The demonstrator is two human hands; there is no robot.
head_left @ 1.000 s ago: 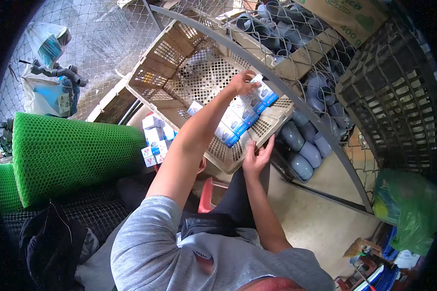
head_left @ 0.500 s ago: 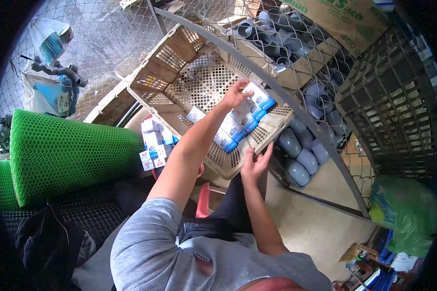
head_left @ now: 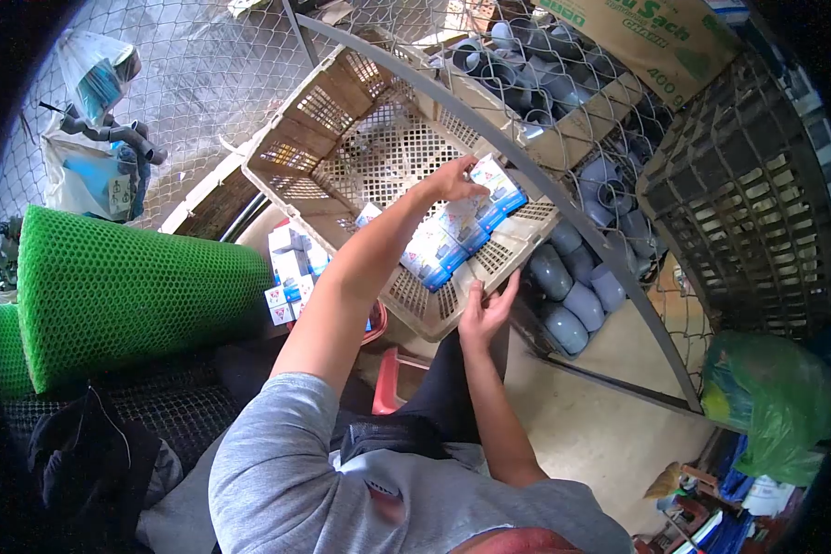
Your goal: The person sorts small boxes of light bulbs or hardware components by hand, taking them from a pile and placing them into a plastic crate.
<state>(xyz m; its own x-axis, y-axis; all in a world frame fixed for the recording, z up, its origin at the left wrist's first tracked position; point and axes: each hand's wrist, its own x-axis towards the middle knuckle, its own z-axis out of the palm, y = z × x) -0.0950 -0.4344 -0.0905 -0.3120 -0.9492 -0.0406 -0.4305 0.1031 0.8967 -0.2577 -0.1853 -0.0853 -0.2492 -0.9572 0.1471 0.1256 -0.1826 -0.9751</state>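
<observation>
**Left hand at the end box of a row in the crate**

The left hand reaches into a pale plastic crate, its fingers on the end box of a row; whether they grip it or merely rest there, I cannot tell. That white-and-blue box sits at the far right end, inside the crate. The other boxes of the row run from it toward the near left, along the crate's right side. One more box shows left of the forearm, partly hidden.

The right hand grasps the crate's near right rim — thumb on the edge, fingers around the outside.

Left of the crate, more small cartons lie in a pile, near a large roll of green mesh. A red plastic piece shows between the crate and the person's lap. To the right, grey pipe fittings lie close by, and a dark crate stands farther right — beyond a curved metal bar.
</observation>
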